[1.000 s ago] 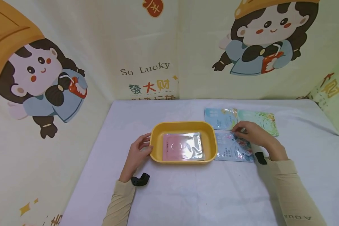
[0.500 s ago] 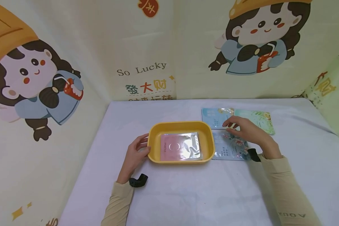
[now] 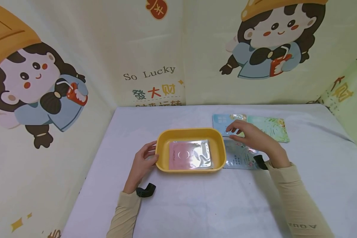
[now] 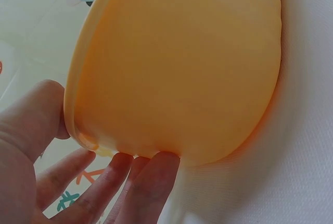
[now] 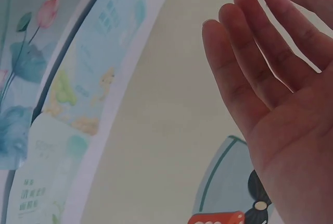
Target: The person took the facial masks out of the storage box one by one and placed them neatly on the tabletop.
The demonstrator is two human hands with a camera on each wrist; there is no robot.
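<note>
My left hand (image 3: 143, 162) holds the left end of a yellow tray (image 3: 191, 130), thumb at the rim and fingertips against the outer wall, as the left wrist view shows close up. A pink and silver sheet mask packet (image 3: 184, 154) lies flat in the tray. Over the packets on the right hovers my right hand (image 3: 251, 135), fingers loosely bent and nothing between them. Beneath it are a light blue mask packet (image 3: 221, 124) and a darker blue flowered one (image 3: 239, 157), both partly covered. Its palm and spread fingers (image 5: 247, 62) show in the right wrist view.
A green mask packet (image 3: 278, 127) lies at the back right, beside the light blue one. The flowered packet sits right at the tray's right end. A white cloth (image 3: 178, 205) covers the table, and a printed curtain (image 3: 202, 89) hangs behind it.
My right hand has moved left from the flowered packet towards the tray, and its fingers have spread apart. My left hand stays at the tray. The head view has shifted slightly.
</note>
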